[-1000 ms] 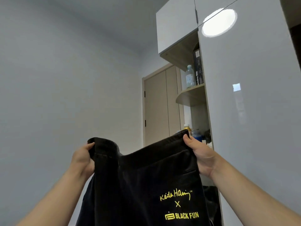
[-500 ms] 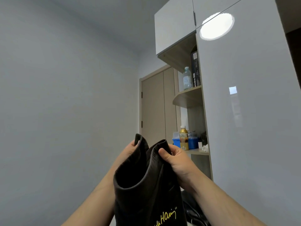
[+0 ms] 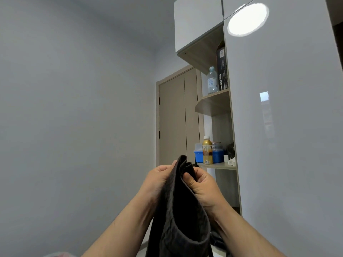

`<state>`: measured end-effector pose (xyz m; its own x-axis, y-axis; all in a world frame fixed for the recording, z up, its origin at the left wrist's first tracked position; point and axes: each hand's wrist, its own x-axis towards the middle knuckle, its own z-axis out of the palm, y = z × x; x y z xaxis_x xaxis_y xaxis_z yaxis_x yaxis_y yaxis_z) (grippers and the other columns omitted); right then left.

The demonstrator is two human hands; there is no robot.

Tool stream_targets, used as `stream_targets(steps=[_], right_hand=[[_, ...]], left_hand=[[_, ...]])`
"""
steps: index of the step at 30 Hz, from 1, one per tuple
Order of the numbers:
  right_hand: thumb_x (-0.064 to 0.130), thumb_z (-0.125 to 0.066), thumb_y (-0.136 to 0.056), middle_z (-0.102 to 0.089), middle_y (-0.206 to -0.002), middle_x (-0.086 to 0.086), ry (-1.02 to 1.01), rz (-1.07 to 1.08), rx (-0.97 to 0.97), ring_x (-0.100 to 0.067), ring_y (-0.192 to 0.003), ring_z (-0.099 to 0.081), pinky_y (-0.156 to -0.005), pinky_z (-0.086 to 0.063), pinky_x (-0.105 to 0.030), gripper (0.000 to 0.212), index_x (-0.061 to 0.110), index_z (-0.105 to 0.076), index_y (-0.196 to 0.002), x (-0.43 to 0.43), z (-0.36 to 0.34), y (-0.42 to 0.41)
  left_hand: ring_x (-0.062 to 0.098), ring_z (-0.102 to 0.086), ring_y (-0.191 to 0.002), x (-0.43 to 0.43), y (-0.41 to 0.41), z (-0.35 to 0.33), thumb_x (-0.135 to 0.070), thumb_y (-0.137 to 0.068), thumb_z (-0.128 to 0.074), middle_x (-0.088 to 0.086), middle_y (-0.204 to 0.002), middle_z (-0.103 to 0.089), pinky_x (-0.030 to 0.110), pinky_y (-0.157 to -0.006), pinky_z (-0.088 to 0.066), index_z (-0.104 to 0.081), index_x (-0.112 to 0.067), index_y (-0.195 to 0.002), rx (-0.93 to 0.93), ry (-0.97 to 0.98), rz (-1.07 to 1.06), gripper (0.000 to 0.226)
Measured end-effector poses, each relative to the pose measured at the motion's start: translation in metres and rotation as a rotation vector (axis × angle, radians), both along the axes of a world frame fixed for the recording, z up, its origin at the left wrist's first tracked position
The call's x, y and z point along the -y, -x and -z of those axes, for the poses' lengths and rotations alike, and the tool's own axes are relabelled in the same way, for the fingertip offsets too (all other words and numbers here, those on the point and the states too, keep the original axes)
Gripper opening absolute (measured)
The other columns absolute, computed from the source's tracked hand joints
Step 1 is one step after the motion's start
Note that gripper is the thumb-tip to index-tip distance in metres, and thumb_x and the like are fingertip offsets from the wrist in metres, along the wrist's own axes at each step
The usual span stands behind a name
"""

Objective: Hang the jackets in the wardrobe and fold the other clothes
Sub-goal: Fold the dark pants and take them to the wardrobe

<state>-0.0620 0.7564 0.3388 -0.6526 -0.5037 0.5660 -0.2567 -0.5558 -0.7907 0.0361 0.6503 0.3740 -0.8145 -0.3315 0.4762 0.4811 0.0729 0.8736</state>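
Room: grey wall [image 3: 74,108] at left; beige door [image 3: 176,117] at rear; glossy white wardrobe [image 3: 278,136] at right, open shelves beside it. Upper shelf [image 3: 213,103] carries a clear bottle [image 3: 212,80] and a black box [image 3: 221,69]; lower shelf [image 3: 220,165] carries an amber bottle [image 3: 207,151] in front of a blue tub [image 3: 217,157].

Black garment [image 3: 181,210] hangs in mid-air, doubled lengthwise; left hand [image 3: 159,180] grips its top edge, right hand [image 3: 202,188] pinches the same edge, hands nearly meeting.

Change: one second earlier the garment was stretched wide, yellow print showing; print now hidden.
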Motion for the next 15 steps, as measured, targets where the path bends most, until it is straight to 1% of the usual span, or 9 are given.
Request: stream_targets(steps=[2,3,4,6,8,10,12,14,15], right_hand=[[0.029,-0.078,-0.074,-0.073,-0.102,-0.018,-0.018,0.007,-0.003,-0.034,-0.093,-0.072,-0.074,-0.059,-0.038,0.038,0.007,-0.069,-0.104,0.001,0.005,0.004],[0.031,-0.079,-0.073,-0.073,-0.103,-0.018,-0.023,0.017,-0.004,-0.035,-0.095,-0.071,-0.078,-0.06,-0.042,0.038,0.008,-0.069,-0.103,0.001,0.007,0.006],[0.033,-0.08,-0.072,-0.073,-0.103,-0.018,-0.021,0.029,0.0,-0.035,-0.096,-0.071,-0.081,-0.059,-0.044,0.038,0.01,-0.069,-0.1,0.0,0.009,0.008],[0.035,-0.08,-0.07,-0.073,-0.101,-0.017,-0.002,0.062,0.013,-0.034,-0.095,-0.071,-0.081,-0.06,-0.043,0.033,0.014,-0.071,-0.093,-0.001,0.011,0.013],[0.033,-0.079,-0.07,-0.074,-0.098,-0.015,0.023,0.092,0.039,-0.032,-0.092,-0.072,-0.076,-0.061,-0.039,0.029,0.013,-0.071,-0.091,-0.002,0.012,0.018],[0.03,-0.078,-0.071,-0.074,-0.095,-0.014,0.057,0.092,0.089,-0.029,-0.086,-0.073,-0.069,-0.06,-0.035,0.025,0.013,-0.071,-0.088,-0.002,0.011,0.023],[0.028,-0.078,-0.072,-0.074,-0.096,-0.015,0.07,0.083,0.116,-0.03,-0.088,-0.073,-0.07,-0.059,-0.037,0.02,0.014,-0.073,-0.086,-0.003,0.009,0.028],[0.03,-0.078,-0.073,-0.074,-0.096,-0.014,0.057,0.1,0.093,-0.03,-0.089,-0.073,-0.07,-0.059,-0.036,0.016,0.018,-0.074,-0.084,-0.003,0.009,0.031],[0.031,-0.078,-0.073,-0.074,-0.095,-0.013,0.051,0.113,0.077,-0.028,-0.087,-0.073,-0.069,-0.059,-0.034,0.015,0.02,-0.074,-0.082,-0.003,0.009,0.032]], left_hand=[[0.011,-0.061,-0.058,0.005,0.007,0.005,-0.025,-0.099,-0.055,0.001,-0.064,-0.066,0.022,-0.056,-0.048,-0.064,-0.006,-0.083,0.028,0.042,-0.036,0.026],[0.015,-0.059,-0.061,0.009,0.01,0.008,-0.031,-0.097,-0.058,0.006,-0.069,-0.065,0.024,-0.058,-0.047,-0.066,-0.005,-0.083,0.043,0.039,-0.035,0.031],[0.017,-0.057,-0.062,0.011,0.011,0.011,-0.035,-0.096,-0.059,0.01,-0.071,-0.063,0.025,-0.056,-0.046,-0.069,-0.006,-0.081,0.056,0.016,-0.023,0.034],[0.015,-0.06,-0.062,0.017,0.01,0.017,-0.036,-0.097,-0.057,0.008,-0.072,-0.064,0.021,-0.052,-0.048,-0.073,-0.015,-0.069,0.039,0.026,-0.001,0.038],[0.014,-0.06,-0.072,0.023,0.003,0.025,-0.032,-0.096,-0.058,0.003,-0.078,-0.065,0.02,-0.056,-0.048,-0.073,-0.021,-0.064,-0.054,0.081,-0.126,0.037],[0.016,-0.057,-0.069,0.03,-0.014,0.037,-0.033,-0.086,-0.065,0.003,-0.071,-0.064,0.021,-0.057,-0.046,-0.07,-0.018,-0.067,-0.235,0.139,-0.249,0.026],[0.015,-0.057,-0.064,0.03,-0.035,0.048,-0.034,-0.078,-0.065,0.002,-0.068,-0.065,0.023,-0.056,-0.044,-0.069,-0.019,-0.068,-0.387,0.404,-0.28,0.019],[0.013,-0.061,-0.066,0.027,-0.053,0.054,-0.034,-0.078,-0.063,-0.003,-0.08,-0.07,0.026,-0.058,-0.047,-0.073,-0.026,-0.075,-0.447,0.665,-0.278,0.013],[0.01,-0.062,-0.069,0.026,-0.061,0.053,-0.033,-0.08,-0.063,-0.006,-0.089,-0.072,0.025,-0.059,-0.047,-0.074,-0.029,-0.079,-0.465,0.771,-0.299,0.012]])
